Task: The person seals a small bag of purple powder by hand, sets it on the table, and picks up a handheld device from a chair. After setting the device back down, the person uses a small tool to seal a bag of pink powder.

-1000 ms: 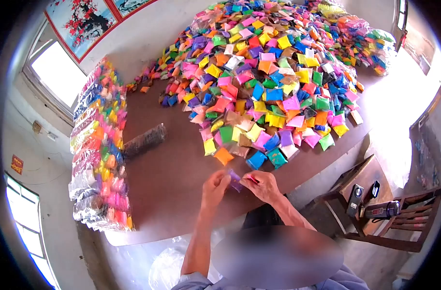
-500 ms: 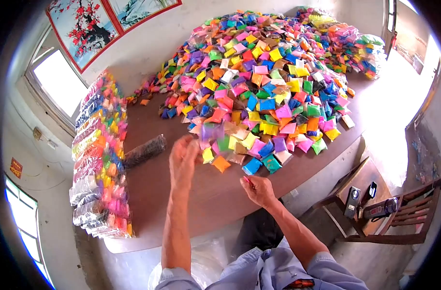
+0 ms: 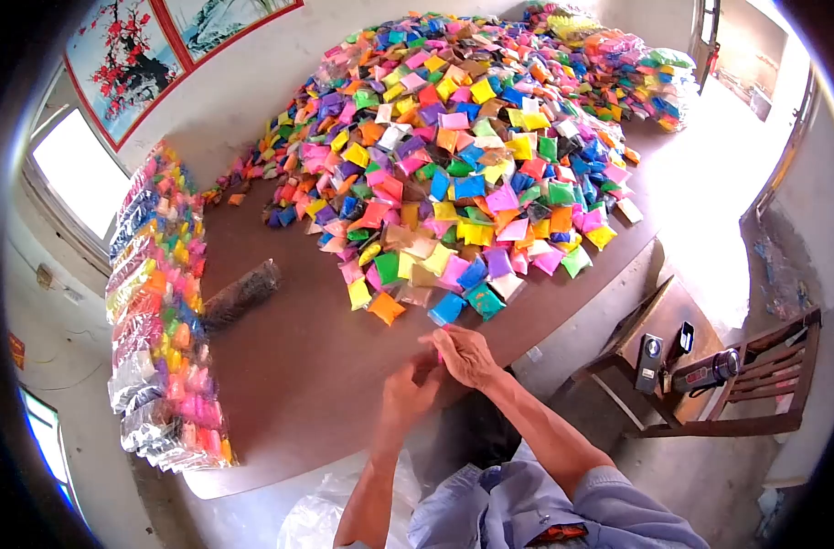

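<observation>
My left hand (image 3: 411,392) and my right hand (image 3: 466,357) meet close together over the table's front edge, below the heap. The fingers of both are closed around something small; a bit of pink shows between them, too small to name. Just beyond my right hand lie a blue packet (image 3: 446,308) and a teal packet (image 3: 484,301), at the near edge of a large heap of small coloured packets (image 3: 463,183). An orange packet (image 3: 386,308) rests on the brown table (image 3: 316,366) to the left of these.
Filled clear bags (image 3: 165,320) stand in a row along the table's left side, with a dark bag (image 3: 241,295) beside them. More bags (image 3: 659,87) are stacked at the back right. A chair (image 3: 774,375) and small stand (image 3: 678,320) hold a flask (image 3: 707,371).
My left hand has come down from the heap's edge to meet my right hand. The purple packet blurred near it earlier no longer shows there. The view has shifted, moving the scene leftward.
</observation>
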`<state>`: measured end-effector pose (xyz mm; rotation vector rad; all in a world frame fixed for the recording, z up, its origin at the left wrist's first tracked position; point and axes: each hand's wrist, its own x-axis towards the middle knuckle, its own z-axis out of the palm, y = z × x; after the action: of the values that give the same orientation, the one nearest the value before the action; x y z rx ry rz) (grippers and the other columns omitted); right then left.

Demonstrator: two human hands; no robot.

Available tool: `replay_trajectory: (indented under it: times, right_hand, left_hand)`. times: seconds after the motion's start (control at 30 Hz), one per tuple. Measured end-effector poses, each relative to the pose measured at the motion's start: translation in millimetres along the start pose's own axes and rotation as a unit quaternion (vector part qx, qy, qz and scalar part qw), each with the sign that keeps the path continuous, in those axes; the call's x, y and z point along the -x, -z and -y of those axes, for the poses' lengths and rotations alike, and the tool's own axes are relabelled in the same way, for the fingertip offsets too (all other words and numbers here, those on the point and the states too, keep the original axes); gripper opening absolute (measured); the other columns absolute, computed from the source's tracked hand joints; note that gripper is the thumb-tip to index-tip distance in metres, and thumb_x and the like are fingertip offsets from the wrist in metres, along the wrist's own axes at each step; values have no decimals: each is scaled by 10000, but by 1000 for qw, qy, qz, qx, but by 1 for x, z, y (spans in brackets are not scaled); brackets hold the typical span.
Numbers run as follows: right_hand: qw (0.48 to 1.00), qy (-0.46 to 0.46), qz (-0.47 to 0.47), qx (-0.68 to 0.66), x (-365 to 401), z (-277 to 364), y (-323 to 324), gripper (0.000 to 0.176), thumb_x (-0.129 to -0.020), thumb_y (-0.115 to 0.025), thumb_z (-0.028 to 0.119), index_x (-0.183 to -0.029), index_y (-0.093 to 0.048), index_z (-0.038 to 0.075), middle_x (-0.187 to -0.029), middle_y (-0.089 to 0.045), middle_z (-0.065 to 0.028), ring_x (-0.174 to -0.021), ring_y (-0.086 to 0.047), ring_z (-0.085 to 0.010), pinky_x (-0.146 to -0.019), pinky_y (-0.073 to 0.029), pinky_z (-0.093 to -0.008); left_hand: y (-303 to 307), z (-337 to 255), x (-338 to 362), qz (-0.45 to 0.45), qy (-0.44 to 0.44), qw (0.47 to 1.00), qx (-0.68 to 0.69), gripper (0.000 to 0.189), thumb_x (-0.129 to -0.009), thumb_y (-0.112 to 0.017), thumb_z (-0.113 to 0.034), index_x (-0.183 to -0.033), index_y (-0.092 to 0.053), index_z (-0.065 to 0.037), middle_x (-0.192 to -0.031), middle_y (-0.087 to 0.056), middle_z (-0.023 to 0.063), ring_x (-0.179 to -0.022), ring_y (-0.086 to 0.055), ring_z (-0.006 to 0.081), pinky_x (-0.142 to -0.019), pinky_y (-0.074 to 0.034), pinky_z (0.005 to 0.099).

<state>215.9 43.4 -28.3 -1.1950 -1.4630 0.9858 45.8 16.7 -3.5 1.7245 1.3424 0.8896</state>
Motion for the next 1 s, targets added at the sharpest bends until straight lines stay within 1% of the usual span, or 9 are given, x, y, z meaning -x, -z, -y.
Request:
replay_trajectory:
  times: [0.13,0.3,0.37,0.43,0.53,0.73,0.83,0.93,1.0]
  right_hand:
    - [998,47,-22,20,0,-1,-3,419,-1098,-489,363,-1057,-761,46,-875,-680,-162,-796,-672,-320,-740,-533,-385]
    - [989,98,-35,101,0,0,0,295,-1043,-605,286,-917,-686,31,-825,-657,-164,-716,-653,-322,-645,-503,-406]
    - [992,83,-40,81,1,10,0,270,-1024,-633,278,-925,-693,34,-809,-660,-155,-695,-648,-318,-629,-504,-402]
    - [995,66,-45,60,0,11,-2,247,-1006,-662,270,-933,-700,37,-794,-664,-146,-673,-644,-314,-613,-504,-398]
    - [990,103,-57,81,-2,6,-4,184,-959,-721,233,-951,-722,48,-775,-673,-129,-644,-644,-308,-595,-511,-389]
    - [977,132,-87,144,-2,7,-10,112,-900,-764,146,-970,-747,60,-786,-694,-107,-650,-667,-298,-599,-536,-385]
    - [973,97,-118,173,-4,10,-10,116,-890,-765,135,-986,-751,73,-814,-698,-87,-692,-673,-297,-627,-549,-389]
    - [932,200,-184,240,-16,9,4,173,-872,-761,112,-1043,-750,95,-917,-705,-76,-803,-681,-301,-715,-561,-406]
    - [913,172,-165,331,-23,15,21,308,-857,-759,124,-1163,-733,124,-1152,-678,-95,-1066,-650,-329,-886,-539,-450]
  left_hand:
    - [-8,4,-2,26,14,1000,-9,293,-953,-714,-200,-1177,-732,-13,-1033,-773,208,-950,-771,292,-840,-587,412]
    - [39,-2,7,-91,100,987,-91,178,-983,-688,-192,-1010,-741,-25,-818,-744,185,-757,-759,263,-691,-573,402]
    - [66,41,12,-191,5,972,-135,167,-991,-681,-182,-952,-716,-23,-725,-706,151,-627,-701,280,-606,-540,398]
    - [98,56,20,-258,-35,926,-273,149,-988,-684,-161,-942,-711,-22,-718,-692,140,-612,-670,305,-581,-517,397]
    - [129,82,32,-312,-13,906,-286,125,-979,-692,-143,-952,-709,-22,-777,-698,142,-658,-664,319,-607,-518,400]
    - [123,91,33,-308,-54,885,-345,97,-978,-690,-124,-987,-703,-29,-878,-686,145,-768,-662,324,-673,-532,437]
    - [123,88,34,-315,-30,886,-338,87,-979,-682,-111,-999,-705,-29,-893,-686,133,-781,-666,316,-682,-537,445]
    - [122,83,33,-324,-33,884,-336,79,-977,-679,-100,-1008,-703,-30,-902,-683,123,-778,-662,323,-685,-532,451]
    - [124,85,34,-327,-33,886,-325,73,-977,-679,-96,-1009,-703,-35,-907,-681,122,-777,-662,321,-685,-533,443]
